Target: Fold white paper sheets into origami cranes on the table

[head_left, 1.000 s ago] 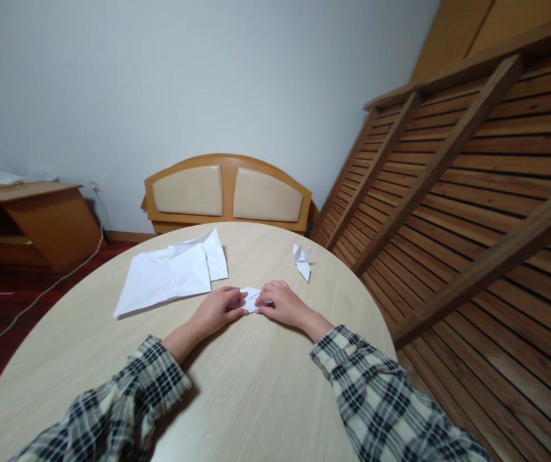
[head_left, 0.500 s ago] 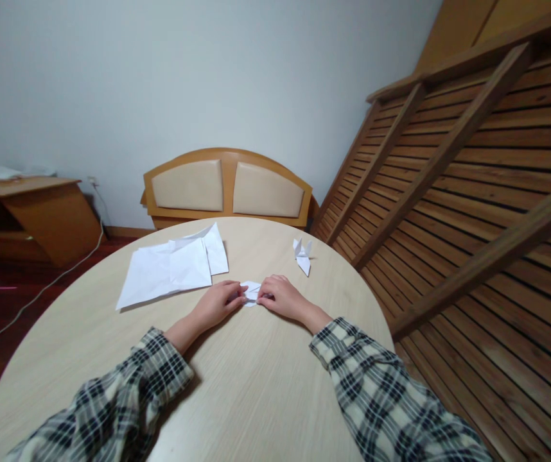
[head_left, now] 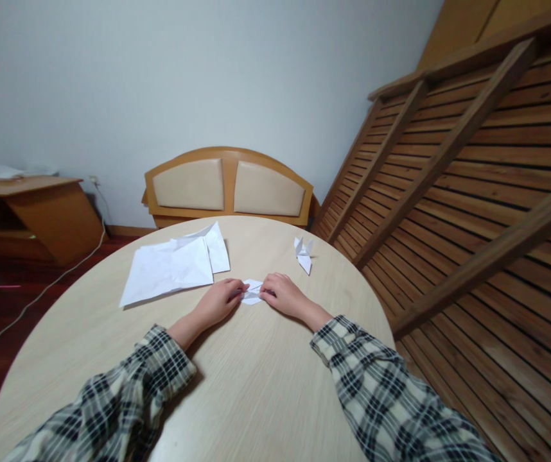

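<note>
Folded paper (head_left: 252, 297) is lying on the table (head_left: 261, 385) between the left hand (head_left: 218, 299) and right hand (head_left: 282, 295), both curled nearly closed and pinching its opposite sides. They are covering its ends, its shape is looking blurred, and plaid sleeves (head_left: 367, 378) are running out of view.

Both forearms (head_left: 131, 385) angle inward, left hand (head_left: 215, 300) and right hand (head_left: 285, 296) nearly meeting, fingers (head_left: 238, 286) curled.

No text, label, brand, number or sign can be read anywhere in the frame, from the upper left corner down to the lower right.
</note>
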Action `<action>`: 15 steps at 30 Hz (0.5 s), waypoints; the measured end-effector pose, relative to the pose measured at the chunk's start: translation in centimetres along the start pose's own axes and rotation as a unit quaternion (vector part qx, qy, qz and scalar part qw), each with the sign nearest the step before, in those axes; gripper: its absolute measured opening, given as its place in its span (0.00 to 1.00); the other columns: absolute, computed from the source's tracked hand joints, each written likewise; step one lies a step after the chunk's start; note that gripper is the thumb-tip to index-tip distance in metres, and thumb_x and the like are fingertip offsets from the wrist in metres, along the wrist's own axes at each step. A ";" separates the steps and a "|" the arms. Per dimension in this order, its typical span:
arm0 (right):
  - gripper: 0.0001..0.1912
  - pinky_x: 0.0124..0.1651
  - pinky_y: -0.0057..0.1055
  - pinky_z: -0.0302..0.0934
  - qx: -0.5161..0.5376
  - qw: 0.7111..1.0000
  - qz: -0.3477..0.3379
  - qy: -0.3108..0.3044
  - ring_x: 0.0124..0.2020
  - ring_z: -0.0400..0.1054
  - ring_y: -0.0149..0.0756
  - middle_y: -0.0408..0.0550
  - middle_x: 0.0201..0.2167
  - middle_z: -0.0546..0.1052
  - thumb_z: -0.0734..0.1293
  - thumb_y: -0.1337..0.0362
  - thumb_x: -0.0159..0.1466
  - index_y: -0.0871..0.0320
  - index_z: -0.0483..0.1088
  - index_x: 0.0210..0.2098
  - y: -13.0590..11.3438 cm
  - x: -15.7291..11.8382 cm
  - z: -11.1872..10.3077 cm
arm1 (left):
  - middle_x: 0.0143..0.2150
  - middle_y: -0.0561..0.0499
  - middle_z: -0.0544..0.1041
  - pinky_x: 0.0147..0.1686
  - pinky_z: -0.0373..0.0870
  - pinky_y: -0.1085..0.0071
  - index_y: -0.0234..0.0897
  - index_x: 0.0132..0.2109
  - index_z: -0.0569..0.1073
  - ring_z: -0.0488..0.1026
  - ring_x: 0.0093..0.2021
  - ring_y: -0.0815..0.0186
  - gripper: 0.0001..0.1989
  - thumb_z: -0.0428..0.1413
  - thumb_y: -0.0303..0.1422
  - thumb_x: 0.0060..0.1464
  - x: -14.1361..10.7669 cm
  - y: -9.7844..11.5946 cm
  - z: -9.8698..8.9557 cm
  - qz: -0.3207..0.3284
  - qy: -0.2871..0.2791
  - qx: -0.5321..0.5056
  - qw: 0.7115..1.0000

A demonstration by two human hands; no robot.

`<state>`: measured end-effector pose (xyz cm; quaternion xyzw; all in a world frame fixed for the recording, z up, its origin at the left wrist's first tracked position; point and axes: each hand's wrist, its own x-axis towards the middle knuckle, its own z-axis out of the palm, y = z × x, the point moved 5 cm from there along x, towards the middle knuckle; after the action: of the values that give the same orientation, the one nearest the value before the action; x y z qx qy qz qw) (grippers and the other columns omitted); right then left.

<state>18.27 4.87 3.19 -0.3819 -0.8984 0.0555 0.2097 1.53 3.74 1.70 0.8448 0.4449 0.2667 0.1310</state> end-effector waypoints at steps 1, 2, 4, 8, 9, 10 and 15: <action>0.04 0.43 0.31 0.55 0.000 1.000 0.000 0.003 0.38 0.65 0.34 0.47 0.32 0.73 0.67 0.67 0.62 0.60 0.74 0.32 0.0 0.0 0.0 | 0.44 0.44 0.77 0.47 0.68 0.64 0.38 0.43 0.72 0.73 0.46 0.59 0.10 0.50 0.27 0.56 0.0 0.0 0.0 -0.001 0.000 -0.001 1.000; 0.05 0.43 0.31 0.55 0.000 1.000 0.000 0.006 0.37 0.65 0.34 0.47 0.32 0.73 0.66 0.67 0.62 0.60 0.74 0.32 0.1 0.0 0.0 | 0.45 0.44 0.77 0.47 0.68 0.64 0.38 0.43 0.72 0.73 0.46 0.59 0.10 0.50 0.26 0.55 0.0 -0.1 0.0 -0.002 0.000 -0.003 1.000; 0.05 0.42 0.30 0.55 -0.001 1.000 0.001 0.009 0.36 0.64 0.34 0.47 0.31 0.73 0.66 0.67 0.62 0.61 0.74 0.32 0.2 0.1 0.1 | 0.45 0.44 0.77 0.47 0.68 0.64 0.38 0.43 0.71 0.73 0.46 0.59 0.10 0.49 0.26 0.55 0.0 -0.1 0.1 -0.002 0.001 -0.005 1.000; 0.06 0.42 0.30 0.56 -0.008 1.000 0.013 0.014 0.36 0.64 0.34 0.47 0.30 0.72 0.66 0.66 0.63 0.62 0.74 0.31 0.4 0.1 0.3 | 0.44 0.44 0.77 0.46 0.68 0.62 0.39 0.42 0.70 0.73 0.46 0.58 0.08 0.49 0.27 0.56 -0.1 -0.3 0.2 -0.004 0.005 -0.008 1.000; 0.07 0.42 0.30 0.56 -0.011 1.000 0.018 0.015 0.36 0.64 0.34 0.47 0.30 0.72 0.66 0.66 0.63 0.62 0.74 0.31 0.5 0.1 0.3 | 0.44 0.44 0.77 0.46 0.68 0.62 0.39 0.43 0.69 0.73 0.46 0.58 0.08 0.49 0.27 0.56 -0.1 -0.4 0.2 -0.005 0.007 -0.009 1.000; 0.07 0.42 0.30 0.56 -0.014 1.000 0.023 0.016 0.36 0.63 0.34 0.47 0.30 0.72 0.66 0.66 0.63 0.62 0.73 0.30 0.5 0.1 0.3 | 0.44 0.44 0.77 0.46 0.68 0.62 0.39 0.43 0.69 0.73 0.46 0.58 0.09 0.49 0.26 0.56 -0.1 -0.5 0.3 -0.005 0.009 -0.009 1.000; 0.09 0.41 0.30 0.54 -0.039 0.998 0.055 0.007 0.35 0.62 0.34 0.47 0.30 0.71 0.66 0.63 0.63 0.61 0.73 0.30 0.7 0.0 0.4 | 0.44 0.44 0.77 0.45 0.68 0.62 0.38 0.43 0.68 0.73 0.45 0.59 0.09 0.48 0.25 0.55 -0.1 -0.7 0.5 -0.001 0.010 -0.009 1.000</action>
<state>18.55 5.37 2.69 -0.4388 -0.8761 0.0285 0.1977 1.28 4.09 0.98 0.8406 0.4445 0.2790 0.1343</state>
